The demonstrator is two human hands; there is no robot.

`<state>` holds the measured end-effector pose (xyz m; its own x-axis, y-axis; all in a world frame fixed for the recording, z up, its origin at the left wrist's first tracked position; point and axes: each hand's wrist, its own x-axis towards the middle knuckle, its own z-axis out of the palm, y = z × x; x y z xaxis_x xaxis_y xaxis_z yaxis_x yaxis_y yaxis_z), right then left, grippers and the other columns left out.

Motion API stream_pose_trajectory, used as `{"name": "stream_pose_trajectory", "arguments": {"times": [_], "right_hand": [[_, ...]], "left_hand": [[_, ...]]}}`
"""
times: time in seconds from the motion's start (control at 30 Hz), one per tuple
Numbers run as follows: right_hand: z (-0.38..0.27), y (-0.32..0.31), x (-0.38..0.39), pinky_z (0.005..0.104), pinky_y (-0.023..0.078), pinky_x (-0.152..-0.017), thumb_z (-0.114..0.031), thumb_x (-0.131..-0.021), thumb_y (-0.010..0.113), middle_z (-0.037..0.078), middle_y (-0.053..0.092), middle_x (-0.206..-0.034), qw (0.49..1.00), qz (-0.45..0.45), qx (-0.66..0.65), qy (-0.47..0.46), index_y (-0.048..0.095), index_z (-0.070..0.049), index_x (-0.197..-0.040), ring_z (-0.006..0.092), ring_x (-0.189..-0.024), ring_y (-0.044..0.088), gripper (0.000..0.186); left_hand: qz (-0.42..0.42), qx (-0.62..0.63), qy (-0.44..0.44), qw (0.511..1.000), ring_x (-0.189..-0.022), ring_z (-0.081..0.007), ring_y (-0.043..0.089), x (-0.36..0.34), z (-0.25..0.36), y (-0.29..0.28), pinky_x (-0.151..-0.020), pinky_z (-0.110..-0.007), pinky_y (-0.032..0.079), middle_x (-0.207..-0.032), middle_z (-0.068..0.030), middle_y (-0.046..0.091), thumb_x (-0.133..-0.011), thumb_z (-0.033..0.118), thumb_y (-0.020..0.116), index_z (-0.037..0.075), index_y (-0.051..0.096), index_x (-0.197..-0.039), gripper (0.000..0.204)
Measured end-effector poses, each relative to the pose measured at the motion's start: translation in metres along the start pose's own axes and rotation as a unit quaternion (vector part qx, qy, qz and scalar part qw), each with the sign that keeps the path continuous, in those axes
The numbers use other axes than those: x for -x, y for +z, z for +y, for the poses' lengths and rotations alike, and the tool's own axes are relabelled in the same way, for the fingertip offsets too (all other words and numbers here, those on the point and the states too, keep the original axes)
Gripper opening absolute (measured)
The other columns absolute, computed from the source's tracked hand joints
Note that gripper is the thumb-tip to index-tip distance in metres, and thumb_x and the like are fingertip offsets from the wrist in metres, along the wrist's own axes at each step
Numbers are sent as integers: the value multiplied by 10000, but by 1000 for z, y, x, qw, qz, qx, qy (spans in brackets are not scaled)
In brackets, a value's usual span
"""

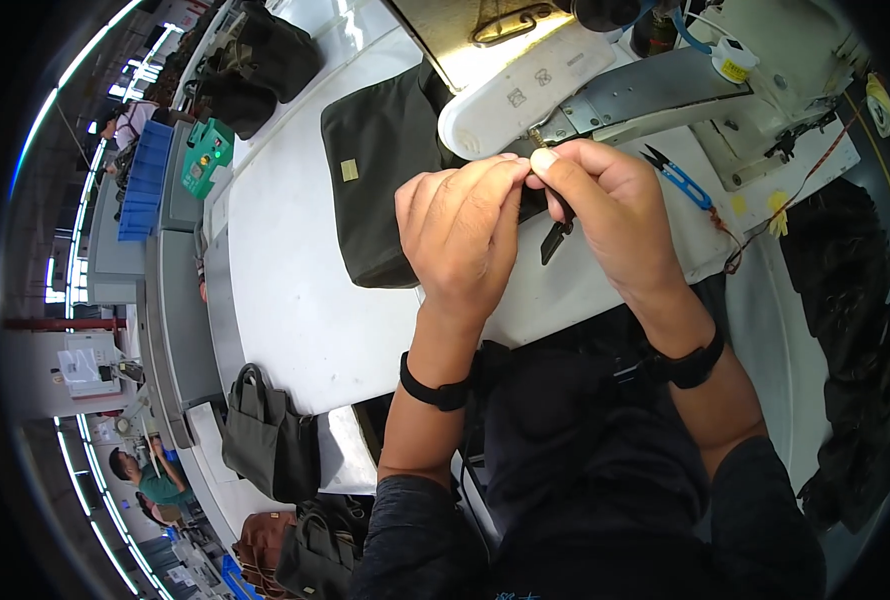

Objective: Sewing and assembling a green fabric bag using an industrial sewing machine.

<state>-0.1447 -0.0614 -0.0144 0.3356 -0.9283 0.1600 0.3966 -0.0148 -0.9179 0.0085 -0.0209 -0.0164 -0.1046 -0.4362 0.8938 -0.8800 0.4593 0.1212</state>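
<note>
Both hands meet at fingertip height just in front of the sewing machine [655, 95]. My left hand [465, 225] has its fingers curled and pinched together. With thumb and bent forefinger, my right hand [610, 205] grips a narrow dark strap [557, 238], whose loose end hangs below the fingers. A small brass-coloured piece [536, 137] shows just above the fingertips; whether it belongs to the strap I cannot tell. Behind my left hand a dark bag [365, 200] with a small gold plate lies flat on the white table [285, 290]. My fingers hide part of the strap.
Blue thread snips [680, 178] lie right of my right hand, tied to a cord. Dark bags [270, 60] stand at the far left; another handbag [270, 430] sits near left. A green box [208, 157] stands beyond. Dark material [850, 300] hangs at the right.
</note>
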Motion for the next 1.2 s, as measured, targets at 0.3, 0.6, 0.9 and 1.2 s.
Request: {"name": "stream_pose_trajectory", "arguments": {"times": [0.3,0.6,0.9,1.2], "right_hand": [[-23,-5,2,256,400,-545,-196,-997,631,19,624,-647,986,-1,166,-8,724,28,-915,56,-574,495,256],[-19,-16,0,305,351,-527,-246,-993,636,49,523,-610,947,-33,316,-38,695,16,-901,84,-562,402,284],[-20,-12,2,267,493,-636,-205,-997,652,51,708,-760,965,-6,259,-33,725,47,-968,75,-683,597,264],[-24,-11,2,272,517,-677,-218,-989,673,82,730,-791,962,-29,271,7,728,45,-965,100,-737,653,269]], "left_hand": [[-7,-41,-15,999,-837,-155,696,-10,-9,5,-804,-275,454,-950,-20,782,-807,-9,803,79,768,-948,170],[3,-40,-37,998,-847,-164,701,-9,-7,7,-792,-276,463,-957,-29,783,-808,-6,796,78,771,-942,160],[2,-25,-60,998,-847,-174,700,-9,-6,8,-792,-285,469,-942,-29,778,-819,0,786,78,768,-928,136],[23,-22,-57,998,-859,-166,693,-4,-11,12,-766,-293,452,-971,-19,774,-821,27,782,97,772,-955,151]]}}
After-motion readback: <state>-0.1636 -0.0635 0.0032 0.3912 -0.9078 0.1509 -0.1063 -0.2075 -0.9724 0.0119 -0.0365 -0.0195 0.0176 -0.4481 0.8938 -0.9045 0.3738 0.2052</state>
